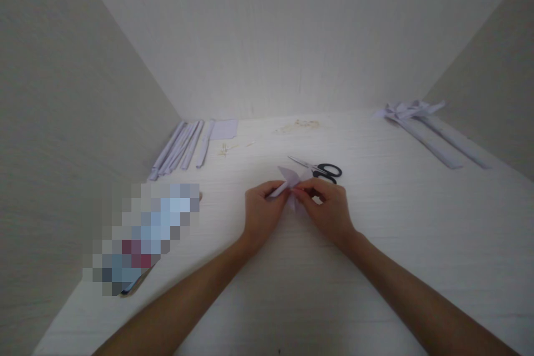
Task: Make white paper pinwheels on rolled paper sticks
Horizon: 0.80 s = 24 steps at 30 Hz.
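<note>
Both hands [292, 206] pinch folded paper [291, 179] — scissors [319, 168] behind

Scissors [317, 168] just beyond; sides open

Pixelated block [142, 236] at near left hides flat object beneath; only dark edge shows. Folded paper piece [291, 179] partly covered by fingertips of left hand [262, 215] and right hand [326, 210]. Small scraps [297, 125] far centre too small to identify. Forearms cut by bottom edge.

Both forearms extended, left hand [262, 212] and right hand [327, 208] fingertips pinched together
</note>
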Available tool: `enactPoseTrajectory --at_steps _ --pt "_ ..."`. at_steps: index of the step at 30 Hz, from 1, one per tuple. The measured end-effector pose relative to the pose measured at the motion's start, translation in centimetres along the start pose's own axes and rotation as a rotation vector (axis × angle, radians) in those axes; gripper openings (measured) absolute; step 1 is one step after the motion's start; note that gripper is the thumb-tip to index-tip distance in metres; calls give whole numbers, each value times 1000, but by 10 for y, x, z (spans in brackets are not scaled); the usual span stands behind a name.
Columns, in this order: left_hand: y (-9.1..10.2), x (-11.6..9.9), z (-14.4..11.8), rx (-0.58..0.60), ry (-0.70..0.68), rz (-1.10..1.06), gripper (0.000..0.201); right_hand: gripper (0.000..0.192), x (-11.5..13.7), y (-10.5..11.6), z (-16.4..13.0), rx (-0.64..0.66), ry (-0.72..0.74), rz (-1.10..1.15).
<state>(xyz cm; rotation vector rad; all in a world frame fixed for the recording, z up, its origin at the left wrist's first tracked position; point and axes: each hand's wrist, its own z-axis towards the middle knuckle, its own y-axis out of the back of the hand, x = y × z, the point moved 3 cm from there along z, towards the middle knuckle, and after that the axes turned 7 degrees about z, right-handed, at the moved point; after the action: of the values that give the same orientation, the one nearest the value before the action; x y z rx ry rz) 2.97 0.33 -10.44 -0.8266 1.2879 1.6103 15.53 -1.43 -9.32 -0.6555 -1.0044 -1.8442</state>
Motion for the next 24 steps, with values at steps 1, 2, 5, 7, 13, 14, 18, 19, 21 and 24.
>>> enactPoseTrajectory --at_steps 1,2,5,7,13,14,18,19,21,24 --pt "0 0 0 -5 7 -6 15 5 -1 0 0 21 -17 27" --pt "1 1 1 -11 17 -14 14 6 -2 0 0 43 -34 54" --pt "1 4 2 -22 54 -38 14 10 -5 0 0 76 -69 103" --pt "1 5 2 -17 59 -47 15 11 -6 1 0 77 -66 100" --pt "1 4 0 -24 37 -41 15 7 -3 3 0 73 13 55" --pt "1 4 0 -25 35 -40 14 7 -2 3 0 79 39 26" --pt "2 2 1 -26 23 -34 12 8 1 2 0 93 141 -153" --pt "2 2 1 -26 23 -35 12 10 2 2 0 87 156 -190" --pt "2 2 1 -24 28 -39 12 14 2 1 -1 65 169 -240" --pt "2 2 1 -25 34 -44 12 17 2 1 -2 37 171 -259"
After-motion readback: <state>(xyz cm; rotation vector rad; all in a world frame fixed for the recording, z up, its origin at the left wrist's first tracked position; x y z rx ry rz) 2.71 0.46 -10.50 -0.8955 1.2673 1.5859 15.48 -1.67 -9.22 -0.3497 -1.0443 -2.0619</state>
